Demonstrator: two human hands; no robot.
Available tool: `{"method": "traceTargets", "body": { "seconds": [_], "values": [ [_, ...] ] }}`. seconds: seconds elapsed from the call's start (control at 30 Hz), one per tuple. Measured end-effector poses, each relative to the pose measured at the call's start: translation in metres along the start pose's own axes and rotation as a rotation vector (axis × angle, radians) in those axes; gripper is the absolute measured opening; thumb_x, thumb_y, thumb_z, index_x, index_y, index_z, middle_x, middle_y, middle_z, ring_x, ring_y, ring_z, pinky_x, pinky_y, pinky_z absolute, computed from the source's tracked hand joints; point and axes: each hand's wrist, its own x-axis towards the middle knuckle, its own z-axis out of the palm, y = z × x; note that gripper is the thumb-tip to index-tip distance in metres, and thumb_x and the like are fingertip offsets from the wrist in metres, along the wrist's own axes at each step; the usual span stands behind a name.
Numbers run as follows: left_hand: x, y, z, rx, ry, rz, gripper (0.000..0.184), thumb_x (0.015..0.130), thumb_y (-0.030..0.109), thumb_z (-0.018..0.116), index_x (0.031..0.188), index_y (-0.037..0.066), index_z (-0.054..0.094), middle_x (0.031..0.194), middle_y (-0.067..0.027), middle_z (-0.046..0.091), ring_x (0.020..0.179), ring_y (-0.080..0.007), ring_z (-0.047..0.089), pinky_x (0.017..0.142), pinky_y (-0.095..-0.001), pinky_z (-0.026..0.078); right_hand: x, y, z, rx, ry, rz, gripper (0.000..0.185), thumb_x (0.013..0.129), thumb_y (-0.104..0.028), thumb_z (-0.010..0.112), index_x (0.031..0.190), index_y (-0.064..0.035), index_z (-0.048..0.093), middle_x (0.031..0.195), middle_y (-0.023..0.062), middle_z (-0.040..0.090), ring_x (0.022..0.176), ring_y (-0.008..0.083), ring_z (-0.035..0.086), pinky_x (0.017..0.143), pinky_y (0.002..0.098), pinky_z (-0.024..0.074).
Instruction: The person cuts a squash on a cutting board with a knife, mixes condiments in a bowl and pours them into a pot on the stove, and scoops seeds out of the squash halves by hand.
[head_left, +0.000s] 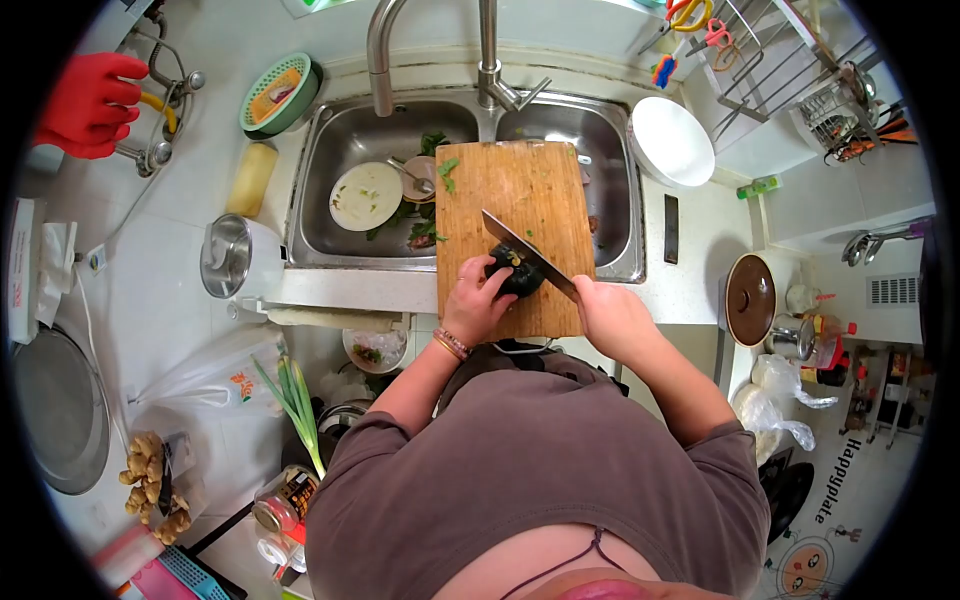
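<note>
A wooden cutting board [515, 190] lies across the front of the double sink. On its lower part sits a round, very dark green, glossy vegetable [522, 278] with a small yellowish patch; I cannot tell its exact kind. My left hand [478, 298] is closed around its left side, fingertips on top. With my right hand [610, 312] I grip the handle of a kitchen knife [528, 250]. Its broad blade slants up and left over the vegetable, very close to my left fingers. Whether the edge has entered the vegetable is hidden. Small green leaf scraps [448, 175] stick to the board.
In the left sink basin [325, 235] are a pale round plate [366, 197], a spoon and leafy scraps. The faucet [490, 80] rises behind the board. A white bowl [672, 142] stands right, a metal pot [228, 256] left, and a lidded brown pot [750, 300] far right.
</note>
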Motion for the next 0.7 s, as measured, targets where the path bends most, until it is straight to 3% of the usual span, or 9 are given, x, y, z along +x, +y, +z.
{"method": "traceTargets", "body": {
  "seconds": [0.47, 0.57, 0.7],
  "values": [
    [0.003, 0.002, 0.004, 0.025, 0.032, 0.0, 0.045, 0.067, 0.012, 0.08, 0.109, 0.009, 0.062, 0.113, -0.0145, 0.049, 0.1, -0.0317, 0.051, 0.078, -0.0358, 0.049, 0.006, -0.004, -0.012, 0.007, -0.078, 0.001, 0.008, 0.085, -0.004, 0.046, 0.09, 0.001, 0.046, 0.077, 0.0225, 0.064, 0.075, 0.0405, 0.064, 0.064, 0.0482, 0.0509],
    [0.001, 0.002, 0.006, 0.016, 0.04, -0.013, 0.045, 0.068, 0.013, 0.08, 0.109, 0.009, 0.062, 0.113, -0.0146, 0.049, 0.1, -0.0319, 0.051, 0.078, -0.0362, 0.049, 0.003, -0.006, -0.012, 0.012, -0.033, -0.006, 0.013, 0.085, -0.005, 0.047, 0.096, 0.0011, 0.048, 0.08, 0.0225, 0.064, 0.075, 0.0402, 0.064, 0.064, 0.0482, 0.0507],
    [0.0, 0.002, 0.005, 0.033, 0.054, 0.005, 0.044, 0.069, 0.015, 0.079, 0.109, 0.008, 0.061, 0.115, -0.0154, 0.049, 0.103, -0.0327, 0.051, 0.079, -0.0365, 0.049, -0.003, -0.013, -0.019, 0.127, 0.27, -0.079, 0.018, 0.092, -0.009, 0.051, 0.108, 0.0, 0.051, 0.078, 0.0207, 0.062, 0.071, 0.0382, 0.062, 0.059, 0.0477, 0.0477]
  ]
}}
